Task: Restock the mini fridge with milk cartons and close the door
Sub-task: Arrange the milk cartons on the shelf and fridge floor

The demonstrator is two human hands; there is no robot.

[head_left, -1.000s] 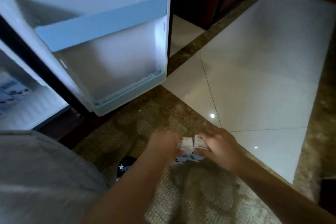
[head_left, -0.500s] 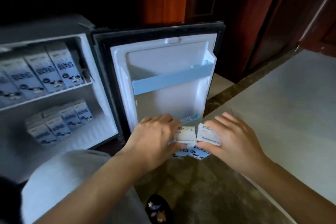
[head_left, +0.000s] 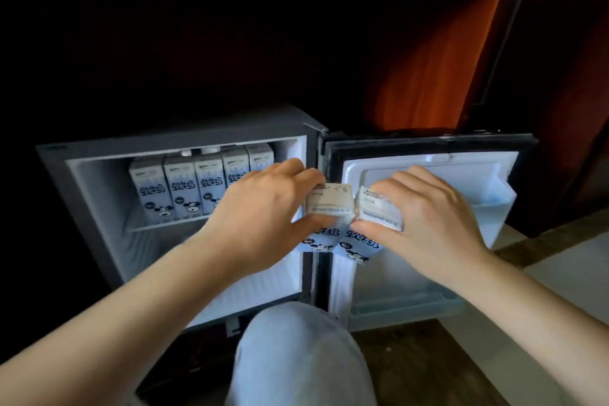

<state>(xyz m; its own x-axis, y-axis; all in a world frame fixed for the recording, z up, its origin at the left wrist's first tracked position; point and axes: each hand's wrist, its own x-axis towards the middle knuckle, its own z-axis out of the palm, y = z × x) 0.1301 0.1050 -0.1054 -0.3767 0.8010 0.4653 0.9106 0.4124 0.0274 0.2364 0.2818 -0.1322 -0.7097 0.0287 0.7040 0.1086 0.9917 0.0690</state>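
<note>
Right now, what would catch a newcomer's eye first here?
The left hand grips the left carton and the right hand the right carton, side by side before the mini fridge. Behind them, a row of cartons stands on the upper shelf; the door hangs open at right.

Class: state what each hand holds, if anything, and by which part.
The left hand grips the left milk carton around its top end; the right hand grips the right milk carton around its top end too.
</note>
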